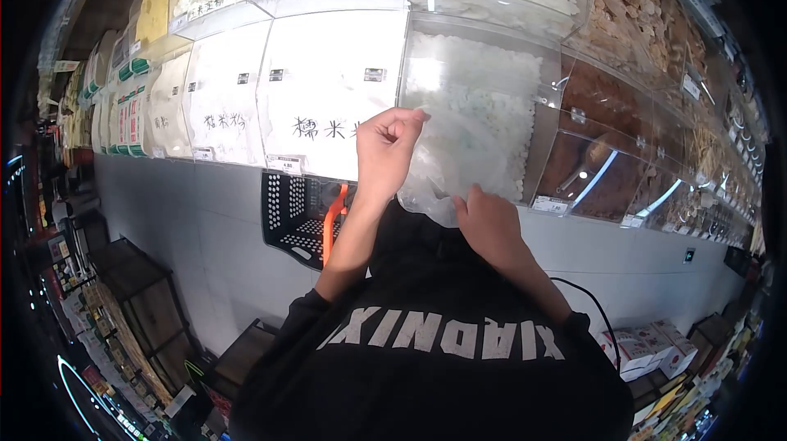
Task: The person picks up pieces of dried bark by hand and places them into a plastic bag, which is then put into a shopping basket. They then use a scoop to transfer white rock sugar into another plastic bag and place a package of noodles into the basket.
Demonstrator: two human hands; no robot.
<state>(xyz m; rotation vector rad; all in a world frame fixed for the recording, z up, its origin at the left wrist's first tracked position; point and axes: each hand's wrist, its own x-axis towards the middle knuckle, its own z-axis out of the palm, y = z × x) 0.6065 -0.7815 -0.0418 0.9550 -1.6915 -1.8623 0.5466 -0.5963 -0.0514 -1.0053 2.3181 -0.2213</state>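
A clear plastic bag [432, 187] hangs between my two hands in front of a bulk bin of white, lumpy crystals [471, 80]. Thumb and fingers of my left hand [387, 148] are pinched together at the bag's upper left edge. Lower and to the right, my right hand [489, 220] has its fingers closed on the bag's other side. The film is crumpled below and see-through, with the crystals showing behind it. My left hand also overlaps a white bin [336, 64] with handwritten characters on its front.
Below the bins, left of my body, is a black shopping basket [283, 220] with an orange handle [332, 224]. Clear bins of brown goods [598, 150] stand to the right, packaged bags [127, 117] to the far left. Red-and-white boxes [648, 348] sit at lower right.
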